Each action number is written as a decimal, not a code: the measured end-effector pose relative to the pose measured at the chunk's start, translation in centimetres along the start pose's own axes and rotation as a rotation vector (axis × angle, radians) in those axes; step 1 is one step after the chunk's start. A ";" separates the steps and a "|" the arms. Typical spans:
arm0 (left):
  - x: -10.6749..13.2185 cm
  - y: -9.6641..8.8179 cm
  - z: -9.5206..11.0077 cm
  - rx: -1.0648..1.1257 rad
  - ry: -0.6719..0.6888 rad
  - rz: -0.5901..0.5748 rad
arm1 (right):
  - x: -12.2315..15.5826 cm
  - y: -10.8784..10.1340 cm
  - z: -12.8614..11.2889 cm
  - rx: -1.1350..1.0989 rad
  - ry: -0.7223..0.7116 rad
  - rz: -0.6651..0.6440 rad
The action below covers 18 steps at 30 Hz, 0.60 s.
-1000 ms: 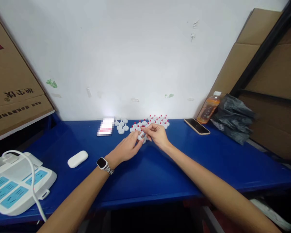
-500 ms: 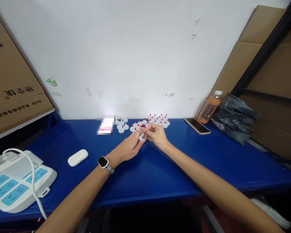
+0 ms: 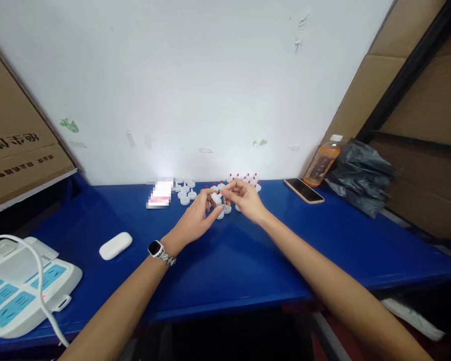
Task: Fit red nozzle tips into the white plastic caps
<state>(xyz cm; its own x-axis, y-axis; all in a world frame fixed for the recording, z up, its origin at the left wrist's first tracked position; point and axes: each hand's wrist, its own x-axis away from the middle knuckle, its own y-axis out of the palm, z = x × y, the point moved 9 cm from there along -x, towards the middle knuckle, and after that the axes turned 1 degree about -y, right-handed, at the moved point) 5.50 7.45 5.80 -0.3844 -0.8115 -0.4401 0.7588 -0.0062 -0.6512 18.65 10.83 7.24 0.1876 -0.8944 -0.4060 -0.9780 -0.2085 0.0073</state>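
My left hand (image 3: 195, 216) pinches a white nozzle cap (image 3: 216, 198) between thumb and fingers, tilted just above the table. Close against it, my right hand (image 3: 248, 200) has thumb and index finger pinched at a small red tip (image 3: 219, 192) by the cap's nozzle; the fingers partly hide it. Several white nozzle caps with red tips (image 3: 254, 179) stand behind and beside my right hand. To the left are several white caps without red tips (image 3: 185, 200). Some caps, such as a white cap (image 3: 227, 208), sit partly hidden under my hands.
On the blue table (image 3: 240, 271) lie a white earbud case (image 3: 116, 245), a power strip (image 3: 26, 296) with a white cable, and a blurred-out card (image 3: 160, 193). At right are a phone (image 3: 304, 190), an orange drink bottle (image 3: 322, 161) and a black plastic bag (image 3: 361, 175). A white wall stands behind.
The left hand's fingers have opened out around the cap, which now shows more fully and tilts. The view has shifted slightly. Both hands remain close together.
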 end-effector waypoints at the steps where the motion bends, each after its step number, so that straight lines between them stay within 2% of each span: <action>1: 0.0 -0.3 -0.4 -0.010 -0.011 0.017 | -0.3 -1.1 -0.2 0.024 -0.022 0.047; 4: 0.0 -1.0 -1.4 -0.055 -0.036 0.017 | -0.5 -4.7 -0.8 0.178 -0.103 0.187; 6: 0.1 -1.1 -1.8 -0.078 -0.033 -0.012 | -0.5 -5.7 -0.6 0.365 -0.092 0.157; 9: 0.1 -1.1 -1.6 -0.088 -0.013 -0.042 | -0.1 -5.2 0.6 0.597 -0.004 -0.021; 12: 0.1 -0.7 -1.2 -0.083 0.007 -0.058 | 0.4 -3.9 1.1 0.650 0.033 -0.167; 18: 0.1 -0.1 -0.8 -0.087 0.012 -0.083 | 0.8 -3.5 -0.3 0.615 0.022 -0.193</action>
<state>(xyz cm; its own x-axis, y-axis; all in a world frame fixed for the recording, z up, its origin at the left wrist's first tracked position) 4.92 7.88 5.32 -0.4504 -0.8034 -0.3893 0.6760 -0.0220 -0.7366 22.24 10.74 7.16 0.3609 -0.8727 -0.3288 -0.7987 -0.1072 -0.5920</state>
